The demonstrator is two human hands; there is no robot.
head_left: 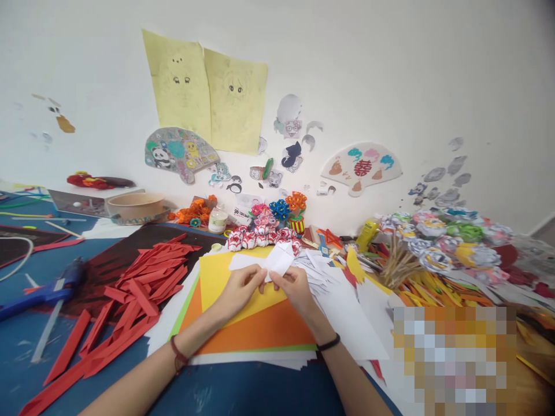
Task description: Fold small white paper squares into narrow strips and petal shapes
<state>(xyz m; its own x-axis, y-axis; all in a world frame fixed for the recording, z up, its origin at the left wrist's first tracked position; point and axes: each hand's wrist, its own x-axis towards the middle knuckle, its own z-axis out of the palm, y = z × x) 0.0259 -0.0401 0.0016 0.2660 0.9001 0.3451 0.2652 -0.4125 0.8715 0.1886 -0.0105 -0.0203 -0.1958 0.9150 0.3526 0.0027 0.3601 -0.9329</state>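
Note:
Between both hands is a small white piece of paper [281, 258] with crease lines on it, held up over the stack of coloured sheets. My left hand [243, 284] pinches its lower left edge, fingers closed. My right hand [297, 287] grips its lower right edge, thumb and fingers together. Below lie a yellow sheet [212, 283] and an orange sheet [260, 332]. Just right of the hands is a heap of folded white paper pieces [318, 274]. Beyond the paper sits a row of red-and-white folded paper balls [260, 238].
Red folded paper strips [143, 289] cover the left side, beside a blue glue gun [56, 292]. A round tan container [135, 205] and a white jar [217, 221] stand behind. Paper flowers [451, 237] and a yellow bottle [366, 236] are at right. Part of the lower right is pixelated.

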